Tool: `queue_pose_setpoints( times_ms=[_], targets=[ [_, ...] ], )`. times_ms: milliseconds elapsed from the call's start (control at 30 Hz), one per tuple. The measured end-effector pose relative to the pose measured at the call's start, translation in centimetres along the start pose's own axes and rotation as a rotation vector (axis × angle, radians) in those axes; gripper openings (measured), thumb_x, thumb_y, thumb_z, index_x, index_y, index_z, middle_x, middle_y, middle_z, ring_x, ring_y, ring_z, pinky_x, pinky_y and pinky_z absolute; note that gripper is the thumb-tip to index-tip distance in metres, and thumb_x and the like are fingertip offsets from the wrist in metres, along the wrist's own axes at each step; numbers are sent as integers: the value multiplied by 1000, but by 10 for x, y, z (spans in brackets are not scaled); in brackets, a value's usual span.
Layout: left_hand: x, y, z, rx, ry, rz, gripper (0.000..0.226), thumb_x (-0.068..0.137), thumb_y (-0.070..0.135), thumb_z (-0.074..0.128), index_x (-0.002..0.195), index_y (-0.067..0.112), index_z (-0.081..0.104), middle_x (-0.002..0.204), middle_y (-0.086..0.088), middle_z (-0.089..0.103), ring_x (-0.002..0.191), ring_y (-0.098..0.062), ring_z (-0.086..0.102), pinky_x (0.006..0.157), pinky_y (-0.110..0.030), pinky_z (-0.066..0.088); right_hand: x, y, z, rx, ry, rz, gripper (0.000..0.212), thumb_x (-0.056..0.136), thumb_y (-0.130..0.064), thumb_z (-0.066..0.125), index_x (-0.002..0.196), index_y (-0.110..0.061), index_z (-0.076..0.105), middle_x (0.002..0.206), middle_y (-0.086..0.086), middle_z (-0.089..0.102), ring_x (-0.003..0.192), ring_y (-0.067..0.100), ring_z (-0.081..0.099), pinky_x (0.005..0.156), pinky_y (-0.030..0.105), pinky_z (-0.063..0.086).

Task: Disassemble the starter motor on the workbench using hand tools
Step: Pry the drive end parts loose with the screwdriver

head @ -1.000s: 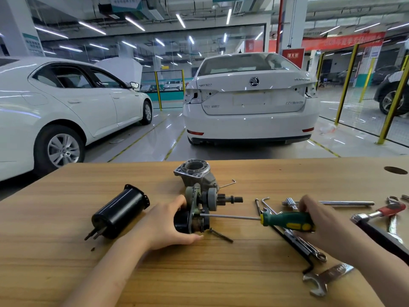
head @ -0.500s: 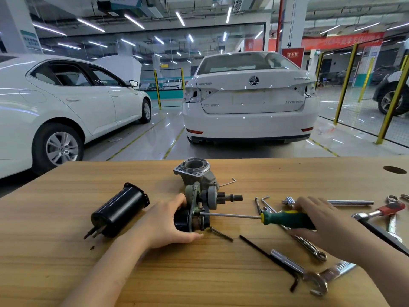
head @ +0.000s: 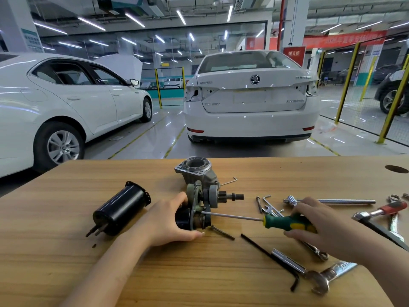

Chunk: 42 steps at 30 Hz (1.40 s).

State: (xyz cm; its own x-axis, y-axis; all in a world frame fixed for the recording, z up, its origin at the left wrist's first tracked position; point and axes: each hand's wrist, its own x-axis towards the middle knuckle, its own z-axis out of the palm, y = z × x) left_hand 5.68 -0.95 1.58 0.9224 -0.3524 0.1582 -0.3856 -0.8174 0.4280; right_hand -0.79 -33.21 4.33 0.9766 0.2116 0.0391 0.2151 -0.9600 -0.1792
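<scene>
The starter motor [head: 200,207] (what remained of it: end plate, gear and shaft) lay at lower centre of the frame on the workbench [head: 199,280]. Its long axis ran approx. left-right, with the shaft stub pointing right. The screwdriver [head: 285,223] lay almost on the same line, with its tip at the plate on the motor's lower part and its green-yellow handle toward the right of the frame. The coming move turned on this line, i.e. the tool entering from the right and the motor braced from the left.

The left hand [head: 168,220] was directly left of the motor and gripped its black end, thumb low by the bench; it was the nearer hand to the part. The right hand [head: 318,227] was closed around the handle, fingers on top and thumb under.

The grey nose housing [head: 195,170] stood just above the motor in the frame. A black casing [head: 120,209] lay apart at the left, and a loose bolt [head: 222,232] lay just right of the left thumb. A hex key [head: 270,255] and a wrench [head: 327,276] were at lower right.

Whether the tip sat in a screw head was too small to tell. The left fingers were hidden behind the motor, and the right forearm was cut off at the frame edge.
</scene>
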Motion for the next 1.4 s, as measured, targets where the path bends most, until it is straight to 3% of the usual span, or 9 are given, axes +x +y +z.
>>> queue_pose_setpoints(
  times_ms=[200, 267, 367, 467, 567, 733, 967, 1167, 1400],
  targets=[
    [0, 1, 0, 25, -10, -4, 65, 47, 76, 64, 94, 34, 47, 89, 16, 60, 83, 0, 56, 75, -30, 51, 3, -11, 3, -263, 134, 66, 46, 80, -62, 53, 100, -33, 23, 84, -16, 47, 67, 2, 44, 49, 16, 27],
    [0, 2, -1, 31, -8, -2, 66, 48, 75, 65, 95, 32, 47, 90, 16, 60, 84, -2, 56, 77, -31, 51, 4, -9, 4, -242, 182, 24, 50, 80, -65, 50, 112, -36, 25, 99, -18, 49, 76, 0, 41, 58, 16, 30],
    [0, 3, -2, 16, -6, -3, 63, 49, 73, 67, 93, 32, 47, 88, 15, 60, 83, -3, 57, 76, -32, 51, 3, -5, 9, -146, 99, -31, 54, 84, -65, 42, 128, -36, 30, 116, -20, 39, 100, -3, 38, 71, 12, 30],
    [-1, 3, -2, 17, -16, -1, 62, 48, 73, 66, 91, 33, 47, 86, 15, 60, 81, -2, 56, 74, -31, 51, 2, -6, 10, -152, 50, -45, 39, 90, -56, 38, 122, -35, 36, 102, -18, 27, 97, -1, 33, 64, 11, 29],
    [-1, 3, -2, 27, -14, 2, 64, 48, 75, 64, 92, 33, 46, 88, 14, 60, 83, -3, 56, 76, -32, 51, 5, -10, 10, -227, 130, -24, 34, 88, -56, 44, 113, -35, 32, 100, -16, 30, 92, 2, 38, 62, 13, 30],
    [-1, 3, -2, 32, -18, 6, 68, 47, 76, 63, 96, 30, 47, 92, 13, 60, 86, -6, 56, 80, -35, 50, 4, -17, 9, -318, 168, 93, 35, 86, -55, 49, 93, -35, 21, 73, -17, 41, 56, -2, 38, 43, 14, 23],
    [0, 2, -2, 3, -30, 6, 75, 38, 82, 63, 94, 36, 43, 95, 15, 57, 91, -8, 54, 85, -34, 47, 5, -15, 7, -326, 223, 156, 33, 87, -55, 48, 91, -36, 21, 70, -17, 40, 57, 1, 38, 43, 15, 20],
    [0, -1, -2, -27, -35, 20, 70, 39, 83, 63, 90, 39, 43, 92, 19, 55, 88, 1, 52, 79, -28, 48, 2, -3, 2, -268, 224, 208, 41, 84, -57, 51, 90, -35, 17, 74, -17, 43, 56, -3, 39, 43, 12, 22],
    [1, -3, 3, -72, 26, 44, 49, 61, 81, 46, 80, 36, 45, 79, 12, 60, 73, -2, 56, 67, -27, 47, 0, -9, 4, -200, 198, 203, 45, 83, -62, 47, 92, -36, 12, 73, -19, 40, 52, -7, 35, 38, 14, 25]
  ],
)
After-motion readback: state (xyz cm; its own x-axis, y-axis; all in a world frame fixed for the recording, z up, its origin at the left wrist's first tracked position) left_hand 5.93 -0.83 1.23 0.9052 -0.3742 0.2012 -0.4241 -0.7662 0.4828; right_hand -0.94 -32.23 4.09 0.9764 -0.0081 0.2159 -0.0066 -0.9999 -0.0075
